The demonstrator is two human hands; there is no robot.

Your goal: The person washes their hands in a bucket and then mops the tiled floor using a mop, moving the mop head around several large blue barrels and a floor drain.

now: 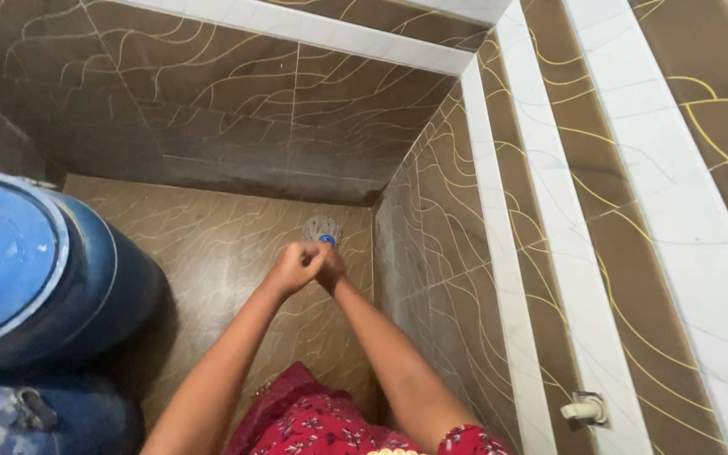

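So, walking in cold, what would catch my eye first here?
Two bare hands, left hand and right hand, clasped together at centre over a grey stringy mop head with a blue cap on the brown tiled floor. At left stands a big blue plastic drum.

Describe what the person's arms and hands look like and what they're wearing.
Both forearms are bare, with no watch or bangle visible. The left hand and right hand wear no gloves; rings cannot be made out. A short red sleeve with a small pale print covers the right upper arm, matching the red printed garment below.
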